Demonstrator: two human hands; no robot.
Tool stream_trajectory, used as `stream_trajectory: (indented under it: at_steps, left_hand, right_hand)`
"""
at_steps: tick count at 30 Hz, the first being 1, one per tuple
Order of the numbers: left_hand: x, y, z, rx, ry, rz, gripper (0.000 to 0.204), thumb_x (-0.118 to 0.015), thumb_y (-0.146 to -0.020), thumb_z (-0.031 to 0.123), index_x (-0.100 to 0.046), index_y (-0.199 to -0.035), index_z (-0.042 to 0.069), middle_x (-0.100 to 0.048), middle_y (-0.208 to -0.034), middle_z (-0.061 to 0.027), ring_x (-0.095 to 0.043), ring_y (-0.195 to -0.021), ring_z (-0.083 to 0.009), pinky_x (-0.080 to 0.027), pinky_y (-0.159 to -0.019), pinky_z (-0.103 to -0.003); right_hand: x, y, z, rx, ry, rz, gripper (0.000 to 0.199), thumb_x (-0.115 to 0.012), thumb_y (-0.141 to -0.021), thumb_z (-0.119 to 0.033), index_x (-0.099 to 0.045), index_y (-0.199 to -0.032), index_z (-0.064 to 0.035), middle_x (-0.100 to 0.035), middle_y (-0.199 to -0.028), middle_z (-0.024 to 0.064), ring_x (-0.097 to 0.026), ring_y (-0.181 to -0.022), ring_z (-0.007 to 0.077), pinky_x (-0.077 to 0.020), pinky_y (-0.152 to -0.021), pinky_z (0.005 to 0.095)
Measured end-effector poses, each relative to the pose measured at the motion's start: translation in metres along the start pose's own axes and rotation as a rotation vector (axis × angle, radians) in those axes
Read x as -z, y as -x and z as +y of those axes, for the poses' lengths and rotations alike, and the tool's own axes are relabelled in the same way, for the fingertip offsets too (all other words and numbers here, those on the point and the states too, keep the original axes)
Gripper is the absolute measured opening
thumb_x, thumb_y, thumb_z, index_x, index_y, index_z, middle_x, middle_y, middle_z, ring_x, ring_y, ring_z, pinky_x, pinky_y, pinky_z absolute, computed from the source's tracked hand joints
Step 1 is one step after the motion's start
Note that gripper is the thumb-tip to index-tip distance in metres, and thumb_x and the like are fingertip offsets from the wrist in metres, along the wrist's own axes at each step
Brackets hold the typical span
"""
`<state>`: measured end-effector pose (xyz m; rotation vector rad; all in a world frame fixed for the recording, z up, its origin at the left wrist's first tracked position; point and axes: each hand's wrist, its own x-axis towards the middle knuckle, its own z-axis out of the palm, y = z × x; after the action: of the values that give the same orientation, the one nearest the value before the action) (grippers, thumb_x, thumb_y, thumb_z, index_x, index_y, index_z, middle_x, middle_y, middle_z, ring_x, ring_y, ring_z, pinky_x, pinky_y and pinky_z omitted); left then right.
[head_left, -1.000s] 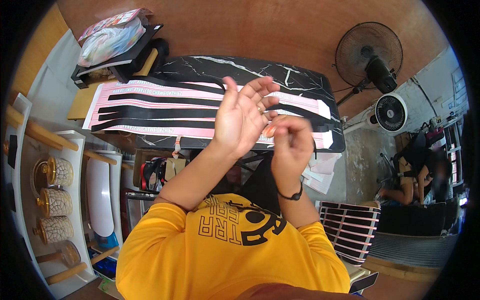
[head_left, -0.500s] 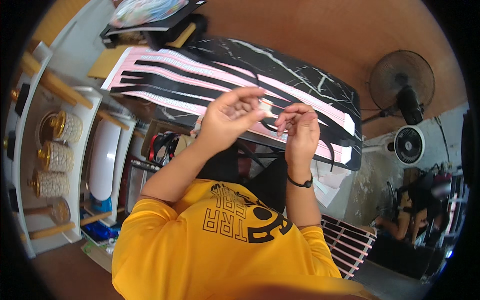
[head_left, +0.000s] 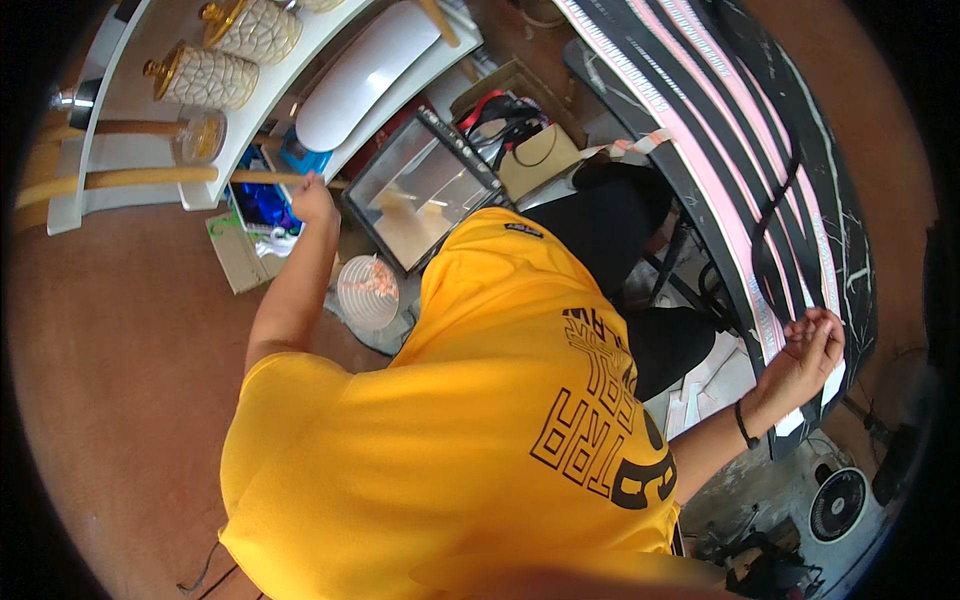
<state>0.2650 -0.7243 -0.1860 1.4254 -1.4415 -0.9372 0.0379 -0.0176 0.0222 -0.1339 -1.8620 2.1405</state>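
My left hand (head_left: pixel 312 200) reaches far down to my left, to a blue packet (head_left: pixel 262 205) under a white shelf unit (head_left: pixel 150 150). Its fingers are curled and turned away, so any hold is hidden. My right hand (head_left: pixel 808 345) rests with bent fingers on the pink and white strips (head_left: pixel 745 250) at the near edge of the black marble-patterned table (head_left: pixel 850 230). A black band sits on that wrist. My yellow shirt fills the middle of the view.
Below the shelf lie a glass-fronted box (head_left: pixel 425 195), a round white mesh lid (head_left: pixel 367 292) and a cardboard box with cables (head_left: pixel 520 140). Two golden patterned jars (head_left: pixel 215 75) stand on the shelf. A small fan (head_left: pixel 838 503) sits on the floor at right.
I have turned and bent to my left. My hands, together in front of me before, have parted: the left went down to the shelf, the right dropped onto the table's edge.
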Motion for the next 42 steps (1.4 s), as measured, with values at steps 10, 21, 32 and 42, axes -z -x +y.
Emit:
stream_trajectory:
  at_steps: [10,21,32,42]
  left_hand:
    - [0.166,0.019,-0.134,0.862,-0.989,0.145,0.039,-0.075,-0.083,0.025,-0.069,-0.112,-0.001,-0.073,-0.109,-0.0126,-0.07,-0.097,-0.0241,-0.054,-0.085,-0.035]
    - [0.198,0.017,-0.139,0.945,-0.931,0.188,0.045,-0.083,-0.075,0.017,-0.067,-0.113,-0.001,-0.073,-0.107,-0.0084,-0.071,-0.095,-0.0185,-0.055,-0.085,-0.033]
    - [0.203,-0.001,-0.199,0.924,-0.809,0.298,0.043,-0.083,-0.076,0.029,-0.072,-0.108,0.002,-0.074,-0.108,-0.0074,-0.072,-0.093,-0.0214,-0.056,-0.083,-0.033]
    - [0.057,0.065,-0.069,-0.084,-0.913,0.257,0.033,-0.069,-0.078,0.017,-0.065,-0.108,0.003,-0.062,-0.109,-0.0209,-0.059,-0.107,-0.0384,-0.049,-0.095,-0.05]
  right_hand:
    - [0.026,-0.019,-0.013,0.031,0.038,-0.068,0.015,-0.056,-0.103,-0.012,-0.061,-0.112,-0.0011,-0.067,-0.105,0.0124,-0.061,-0.087,0.014,-0.05,-0.077,0.0284]
    - [0.021,-0.011,-0.004,0.007,0.069,-0.088,0.013,-0.057,-0.102,-0.012,-0.062,-0.11,-0.0021,-0.066,-0.103,0.0112,-0.059,-0.085,0.0126,-0.0481,-0.076,0.0278]
    - [0.026,-0.011,0.001,-0.004,0.062,-0.065,0.012,-0.059,-0.102,-0.012,-0.062,-0.108,-0.0032,-0.066,-0.1,0.0097,-0.058,-0.084,0.0116,-0.0467,-0.074,0.0266]
    - [0.011,-0.021,-0.005,0.117,0.39,0.012,0.023,-0.065,-0.098,-0.013,-0.065,-0.117,-0.0015,-0.068,-0.108,0.0089,-0.064,-0.087,0.0115,-0.0513,-0.072,0.0225]
